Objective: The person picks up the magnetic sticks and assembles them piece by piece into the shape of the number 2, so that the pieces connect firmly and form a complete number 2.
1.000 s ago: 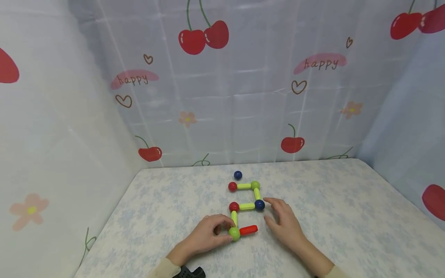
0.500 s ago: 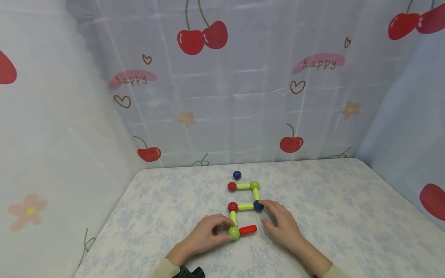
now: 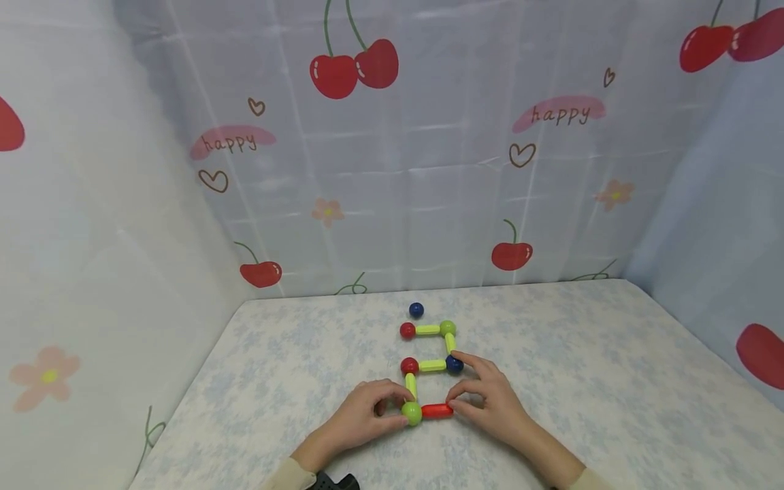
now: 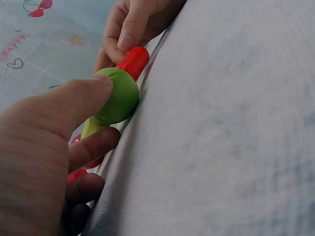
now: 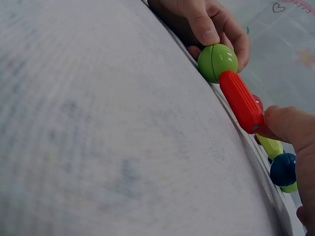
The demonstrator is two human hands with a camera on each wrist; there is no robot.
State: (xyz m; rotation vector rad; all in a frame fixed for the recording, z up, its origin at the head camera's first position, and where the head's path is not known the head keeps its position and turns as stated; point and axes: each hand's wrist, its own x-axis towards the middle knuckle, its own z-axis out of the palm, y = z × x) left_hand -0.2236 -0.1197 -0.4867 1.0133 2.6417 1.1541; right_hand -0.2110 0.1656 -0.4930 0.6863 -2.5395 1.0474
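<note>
My left hand (image 3: 367, 412) pinches a green ball (image 3: 412, 413) between thumb and fingers at the near left corner of a magnetic ball-and-rod figure. From that ball a red rod (image 3: 437, 411) points right, its free end held by the thumb and a finger of my right hand (image 3: 493, 398). The right forefinger rests at a dark blue ball (image 3: 454, 365) farther back. In the right wrist view, the right thumb presses the end of the red rod (image 5: 241, 102). The left wrist view shows the left thumb on the green ball (image 4: 118, 96).
Yellow-green rods (image 3: 432, 365) link the blue ball to a red ball (image 3: 410, 366) and to a farther green ball (image 3: 448, 329). Another red ball (image 3: 407, 331) ends the figure. Behind it lies a loose blue ball (image 3: 416, 310) on the patterned table (image 3: 294, 354). A curtain (image 3: 429, 190) hangs behind.
My right hand has moved left, its forefinger reaching the blue ball and its thumb and finger taking the red rod's end. The rod has swung slightly toward me. The left hand stays on the green ball.
</note>
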